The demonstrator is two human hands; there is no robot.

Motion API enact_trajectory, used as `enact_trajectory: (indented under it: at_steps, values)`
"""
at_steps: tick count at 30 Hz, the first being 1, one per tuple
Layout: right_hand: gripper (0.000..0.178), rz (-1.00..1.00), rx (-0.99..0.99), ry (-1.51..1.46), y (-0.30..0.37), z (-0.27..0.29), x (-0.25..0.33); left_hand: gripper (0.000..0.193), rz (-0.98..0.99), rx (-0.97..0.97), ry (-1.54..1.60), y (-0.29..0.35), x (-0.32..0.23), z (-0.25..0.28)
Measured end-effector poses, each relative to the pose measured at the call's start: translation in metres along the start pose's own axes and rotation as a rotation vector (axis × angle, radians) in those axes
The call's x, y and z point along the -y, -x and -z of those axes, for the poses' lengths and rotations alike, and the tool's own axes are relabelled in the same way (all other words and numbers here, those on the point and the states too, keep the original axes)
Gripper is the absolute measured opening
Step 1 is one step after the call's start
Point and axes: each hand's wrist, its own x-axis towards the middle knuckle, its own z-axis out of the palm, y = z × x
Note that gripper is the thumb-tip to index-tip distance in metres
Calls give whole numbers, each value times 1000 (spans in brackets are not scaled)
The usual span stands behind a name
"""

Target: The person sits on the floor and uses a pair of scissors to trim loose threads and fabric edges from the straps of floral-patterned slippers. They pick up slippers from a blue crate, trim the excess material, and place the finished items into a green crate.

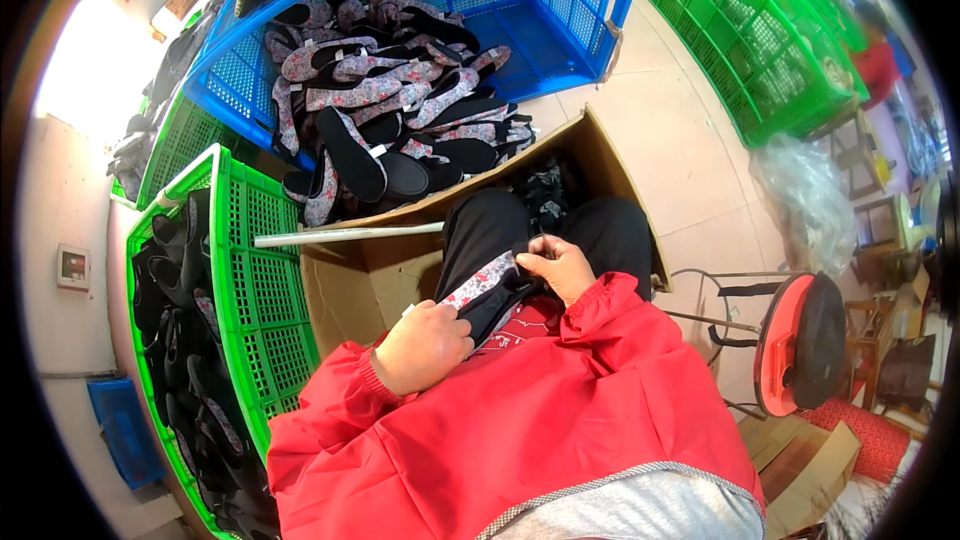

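Head view looks down onto a lap, and both hands are on one shoe upper, a floral-edged piece with a black inside, held just above the knees. Left hand is curled shut around its near end, knuckles up, so the fingertips are out of sight underneath. Right hand pinches the far end, thumb and fingers pressed together on the black fabric; exactly what they grip there is hard to make out. Red sleeves cover both forearms and hide the lower part of the upper.

Straight ahead sits an open cardboard box, one flap tilting up past the knees; its contents are dark and mostly blocked by the legs. A white rod lies across its near rim. Beyond it, a blue crate holds a heap of floral and black uppers, spilling toward the box. To the left, a green crate holds more dark pieces, cut off by the lens rim. On the right stands a red stool, and green crates stack up behind, blurred at the edge
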Motion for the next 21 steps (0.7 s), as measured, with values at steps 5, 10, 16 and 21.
enact_trajectory:
  at_steps: [5, 10, 16, 21]
  values:
    - [16, -92, -88, -454, 7, -7, 10, 12, 59, -53, 168, 2, 5, 6]
    - [16, -78, -78, -554, 2, -4, 2, 17, 205, -86, 261, -8, 7, 22]
    - [16, -95, -112, -539, 4, -7, 6, 17, 260, -221, 122, -44, 12, 29]
    - [16, -98, -92, -495, 4, -3, 3, 18, 434, -415, 137, -73, 6, 13]
